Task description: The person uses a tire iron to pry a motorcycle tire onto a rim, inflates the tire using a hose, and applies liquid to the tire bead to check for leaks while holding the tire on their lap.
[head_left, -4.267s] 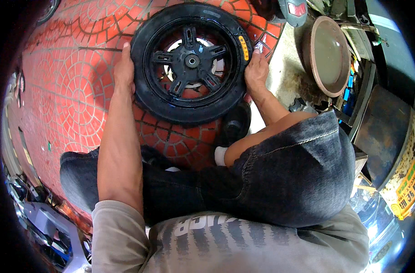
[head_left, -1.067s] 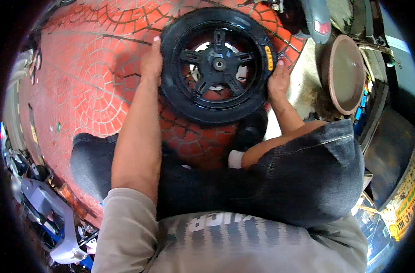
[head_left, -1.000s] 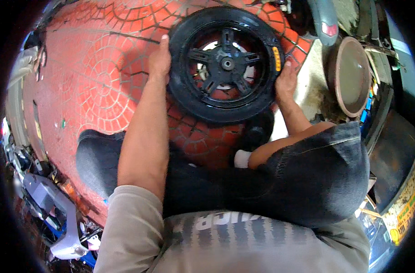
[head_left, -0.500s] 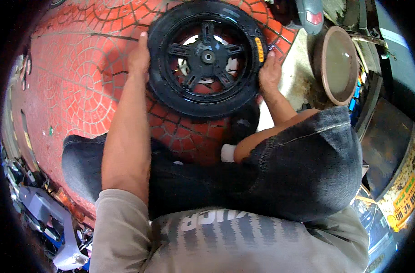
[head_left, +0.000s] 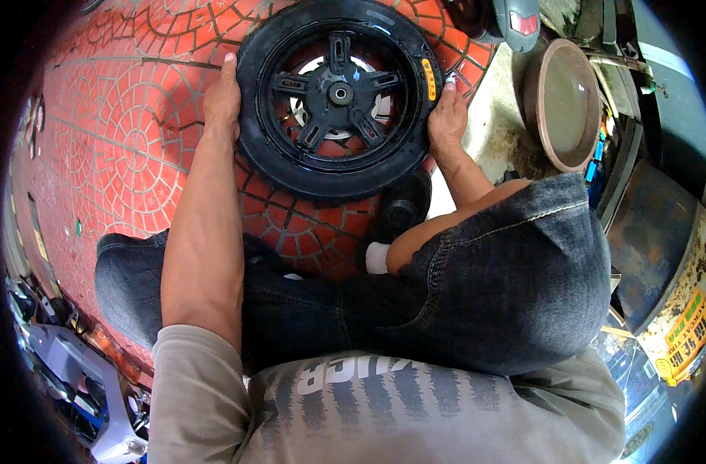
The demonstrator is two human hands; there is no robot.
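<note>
A black motorbike wheel [head_left: 354, 148] with its tyre fitted is in front of me, its spoked face turned up. A yellow sticker [head_left: 429, 80] is on the right side of its rim, and a pale metal disc shows behind the spokes. My left hand [head_left: 223, 100] grips the tyre's left side, thumb pointing forward along it. On the opposite side, my right hand [head_left: 448, 120] holds the tyre, with the thumb near the sticker. The fingers of both hands are mostly hidden at the tyre's sides and underneath.
Red patterned paving [head_left: 136, 147] lies under the wheel. To the right stands a round brown basin [head_left: 569, 108] of cloudy liquid, with a rusty metal container [head_left: 654, 240] nearer me. Grey vehicle parts [head_left: 82, 379] are at lower left. My shoe [head_left: 403, 209] is just behind the wheel.
The whole view has shifted slightly, so everything sits a little further left. Both hands keep their hold on the wheel, which shows almost no turn.
</note>
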